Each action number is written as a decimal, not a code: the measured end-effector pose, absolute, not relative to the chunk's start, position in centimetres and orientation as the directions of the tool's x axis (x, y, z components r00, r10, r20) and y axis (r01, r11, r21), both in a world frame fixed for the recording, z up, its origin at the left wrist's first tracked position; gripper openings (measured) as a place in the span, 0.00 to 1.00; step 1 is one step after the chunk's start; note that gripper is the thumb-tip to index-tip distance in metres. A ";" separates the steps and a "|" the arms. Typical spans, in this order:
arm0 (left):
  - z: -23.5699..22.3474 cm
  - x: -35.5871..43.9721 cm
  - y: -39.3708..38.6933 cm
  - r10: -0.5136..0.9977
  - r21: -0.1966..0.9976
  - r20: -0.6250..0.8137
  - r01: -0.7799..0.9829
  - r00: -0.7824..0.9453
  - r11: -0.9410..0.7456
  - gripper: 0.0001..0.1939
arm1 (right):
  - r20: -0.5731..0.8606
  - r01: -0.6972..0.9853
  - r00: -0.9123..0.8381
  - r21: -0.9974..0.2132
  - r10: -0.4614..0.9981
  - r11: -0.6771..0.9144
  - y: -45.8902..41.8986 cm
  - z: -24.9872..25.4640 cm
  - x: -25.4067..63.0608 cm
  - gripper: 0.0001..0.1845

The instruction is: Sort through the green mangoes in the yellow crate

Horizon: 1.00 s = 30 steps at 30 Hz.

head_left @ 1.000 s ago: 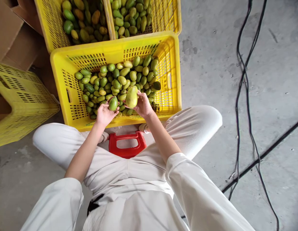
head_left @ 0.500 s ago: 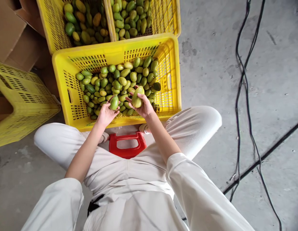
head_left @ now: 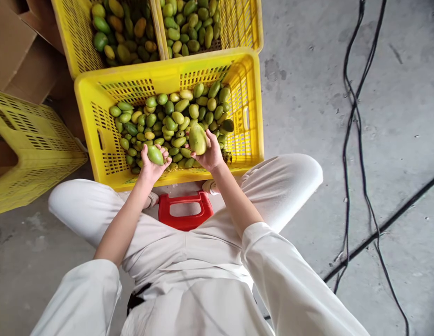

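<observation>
Both hands are over the front yellow crate (head_left: 132,79), above a layer of small green and yellowish mangoes (head_left: 169,123). A smooth green mango (head_left: 155,155) lies in my left hand (head_left: 151,170), with the fingers curled around its sides. My right hand (head_left: 211,154) grips a larger, paler green mango (head_left: 197,139) that stands on end between thumb and fingers. The two held mangoes are apart from each other. Part of each palm is hidden behind its fruit.
Behind stands another divided yellow crate (head_left: 242,23) with mangoes in both parts. A yellow crate (head_left: 31,140) and cardboard (head_left: 13,51) are at the left. A red stool (head_left: 186,223) shows between my legs. Black cables (head_left: 355,107) cross the concrete floor at the right.
My left hand has moved slightly left and turned its mango from upright to lying slanted. The right hand has turned its mango a little, tilting its top leftward.
</observation>
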<state>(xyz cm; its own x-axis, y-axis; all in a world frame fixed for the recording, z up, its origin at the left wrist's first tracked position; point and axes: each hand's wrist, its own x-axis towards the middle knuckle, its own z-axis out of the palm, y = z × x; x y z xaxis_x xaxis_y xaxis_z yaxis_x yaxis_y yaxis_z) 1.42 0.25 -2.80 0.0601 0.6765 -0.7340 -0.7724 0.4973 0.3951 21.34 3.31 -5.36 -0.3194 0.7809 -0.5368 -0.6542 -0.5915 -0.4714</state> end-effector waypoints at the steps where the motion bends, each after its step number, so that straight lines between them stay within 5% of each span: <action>1: -2.5 1.4 0.4 0.669 0.377 -0.740 -0.778 0.073 0.502 0.23 | -0.540 -0.659 -0.322 -0.462 0.778 -0.593 3.3 -5.3 21.4 0.22; 10: -2.3 1.1 0.5 0.630 0.369 -0.767 -0.719 0.122 0.589 0.26 | -0.537 -0.650 -0.283 -0.502 0.795 -0.571 3.0 -5.4 21.1 0.16; 17: -2.3 0.9 0.6 0.621 0.360 -0.765 -0.686 0.171 0.632 0.23 | -0.616 -0.644 -0.278 -0.450 0.737 -0.619 3.2 -5.3 21.5 0.33; 21: -2.4 1.1 0.5 0.621 0.358 -0.757 -0.668 0.201 0.652 0.16 | -0.631 -0.646 -0.257 -0.451 0.732 -0.616 3.5 -4.8 21.8 0.32; 30: -3.5 0.9 0.5 0.673 0.549 -0.717 -0.740 -0.180 0.387 0.20 | -0.714 -0.711 -0.196 -0.369 0.672 -0.599 3.5 -5.8 21.1 0.25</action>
